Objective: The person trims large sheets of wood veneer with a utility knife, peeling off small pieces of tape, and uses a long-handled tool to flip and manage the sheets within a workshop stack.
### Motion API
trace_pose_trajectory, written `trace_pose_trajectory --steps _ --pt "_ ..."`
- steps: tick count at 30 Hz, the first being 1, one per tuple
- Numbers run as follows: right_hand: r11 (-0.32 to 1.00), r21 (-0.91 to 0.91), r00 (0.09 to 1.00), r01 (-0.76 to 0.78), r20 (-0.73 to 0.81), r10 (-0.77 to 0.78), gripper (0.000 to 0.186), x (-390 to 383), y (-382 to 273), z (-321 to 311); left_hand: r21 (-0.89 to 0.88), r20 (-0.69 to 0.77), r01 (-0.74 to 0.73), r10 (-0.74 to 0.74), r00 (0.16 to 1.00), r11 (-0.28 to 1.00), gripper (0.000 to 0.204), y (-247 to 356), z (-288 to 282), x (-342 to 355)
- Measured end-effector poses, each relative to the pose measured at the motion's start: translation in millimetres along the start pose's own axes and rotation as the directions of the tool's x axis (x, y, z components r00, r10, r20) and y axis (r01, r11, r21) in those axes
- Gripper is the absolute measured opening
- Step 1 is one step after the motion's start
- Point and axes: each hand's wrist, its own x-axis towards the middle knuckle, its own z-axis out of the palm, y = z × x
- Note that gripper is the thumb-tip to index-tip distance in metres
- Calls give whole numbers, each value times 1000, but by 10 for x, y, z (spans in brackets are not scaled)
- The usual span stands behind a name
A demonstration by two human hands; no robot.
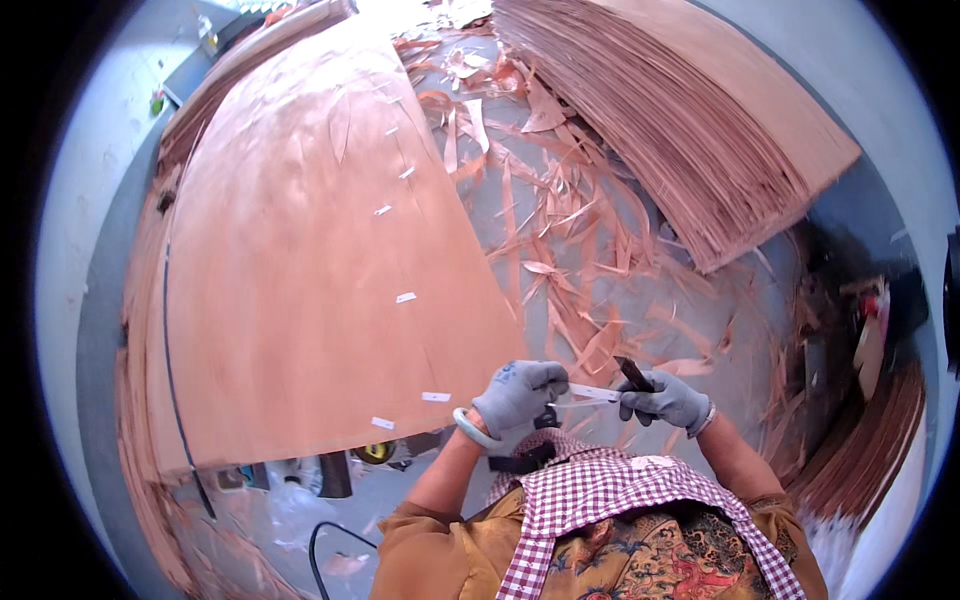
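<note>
In front of my chest, a narrow strip of white tape (594, 393) stretches between my two grey-gloved hands. My left hand (520, 392) pinches one end of it, close to the near right corner of a large thin sheet of wood veneer (320, 260). The other end is at the fingers of my right hand (672, 402), which also grips a dark, narrow tool (632, 374) pointing up and left; its exact kind is unclear. Several short white tape pieces (436, 397) lie on the veneer, some along a fine crack running away from me.
A tall stack of veneer sheets (690, 130) stands at the far right. Torn veneer scraps (570, 240) litter the floor between the stacks. More dark-edged sheets (850, 460) are at the lower right. A black strap (172, 340) runs down the veneer's left side; a black cable (318, 545) curves near my left elbow.
</note>
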Motion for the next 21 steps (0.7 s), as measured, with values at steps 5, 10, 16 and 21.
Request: trace_pose_trajectory --steps 5,10,16,21 --pt "981 -150 990 -119 -90 107 27 380 -212 -1158 240 -215 121 -69 974 963 10 -217 -232 626" --pt "920 -315 965 -233 -189 180 23 565 -352 -2858 378 -471 402 -201 859 834 6 -387 -587 1044" --pt "278 -954 908 109 -19 -419 23 1643 -1360 -3653 -16 -320 509 -487 813 860 14 -140 -154 1771" --pt "873 -125 727 472 615 -305 31 2437 -1672 -2425 -362 -350 317 -443 825 876 13 188 71 2560"
